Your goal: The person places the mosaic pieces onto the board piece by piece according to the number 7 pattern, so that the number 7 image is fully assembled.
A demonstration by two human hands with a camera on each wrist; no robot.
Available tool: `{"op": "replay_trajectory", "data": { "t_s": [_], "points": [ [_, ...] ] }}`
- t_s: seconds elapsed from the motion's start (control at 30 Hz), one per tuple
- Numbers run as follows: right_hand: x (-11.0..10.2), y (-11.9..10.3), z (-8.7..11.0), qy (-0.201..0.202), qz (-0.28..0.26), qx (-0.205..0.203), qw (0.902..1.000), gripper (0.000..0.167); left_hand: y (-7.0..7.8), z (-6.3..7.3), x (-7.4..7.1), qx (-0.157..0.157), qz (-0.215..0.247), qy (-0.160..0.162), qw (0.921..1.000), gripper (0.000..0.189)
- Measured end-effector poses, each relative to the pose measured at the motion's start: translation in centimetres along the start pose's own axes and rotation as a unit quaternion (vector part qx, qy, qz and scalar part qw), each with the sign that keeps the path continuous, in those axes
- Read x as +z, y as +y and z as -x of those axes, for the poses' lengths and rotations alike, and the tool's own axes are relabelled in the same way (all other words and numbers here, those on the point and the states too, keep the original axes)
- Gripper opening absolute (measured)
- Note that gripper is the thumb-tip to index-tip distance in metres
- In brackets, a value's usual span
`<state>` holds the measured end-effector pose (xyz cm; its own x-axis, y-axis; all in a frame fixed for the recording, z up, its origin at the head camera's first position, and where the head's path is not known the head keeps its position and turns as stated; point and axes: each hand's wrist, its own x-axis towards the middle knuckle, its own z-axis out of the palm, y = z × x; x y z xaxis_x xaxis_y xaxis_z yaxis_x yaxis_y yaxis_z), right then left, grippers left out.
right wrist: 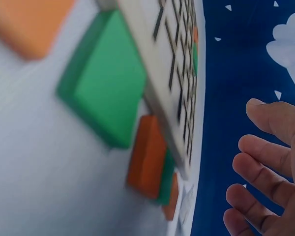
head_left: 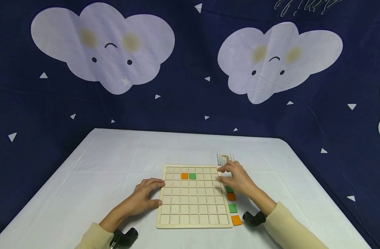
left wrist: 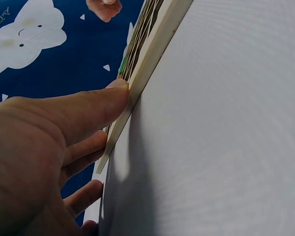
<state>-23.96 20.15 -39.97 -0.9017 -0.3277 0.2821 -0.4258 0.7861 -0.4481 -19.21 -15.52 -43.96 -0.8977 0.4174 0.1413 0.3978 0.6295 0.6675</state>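
Nearest the camera, at the bottom edge of the head frame: a left sleeve (head_left: 92, 238) and a right sleeve (head_left: 294, 226), with a black wrist mount (head_left: 127, 238) beside the left one.

A wooden board (head_left: 193, 200), ruled into squares, lay low in the centre of the frame on a white cloth (head_left: 100, 193). An orange tile (head_left: 184, 176) and a green tile (head_left: 192, 176) sat side by side in its second row from the top. Down its right side lay a far green tile (head_left: 229, 189), a far orange tile (head_left: 231, 196), a near green tile (head_left: 233, 208) and a near orange tile (head_left: 236, 220).

Left hand (head_left: 143, 197): thumb and fingers apart, tips touching the board's left edge, not clamped. Right hand (head_left: 238, 178): thumb and fingers apart at the board's upper right corner, nothing between them.

Risk, judged: a sideways push from the left hand could slide the board into the tiles on its right and scatter them; a low right sleeve could brush the near orange tile.

Hidden: the right hand overlapped the printed card (head_left: 222, 159), its pattern too small to read. The right wrist view was blurred at left but seemed to show a fifth piece (right wrist: 171, 199), orange, beyond the others.
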Motion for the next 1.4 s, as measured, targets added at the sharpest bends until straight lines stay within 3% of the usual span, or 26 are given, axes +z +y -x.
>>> {"op": "replay_trajectory", "data": {
  "t_s": [0.53,1.4],
  "points": [
    [0.1,2.7,0.7,-0.018,0.024,0.057,0.9979,0.024,0.2,0.1,-0.1,0.004,-0.002,0.001,1.0000,0.054],
    [0.2,4.7,0.8,-0.019,0.064,0.071,0.9953,0.024,0.2,0.1,-0.1,-0.004,0.003,-0.003,1.0000,0.055]
  ]
}}
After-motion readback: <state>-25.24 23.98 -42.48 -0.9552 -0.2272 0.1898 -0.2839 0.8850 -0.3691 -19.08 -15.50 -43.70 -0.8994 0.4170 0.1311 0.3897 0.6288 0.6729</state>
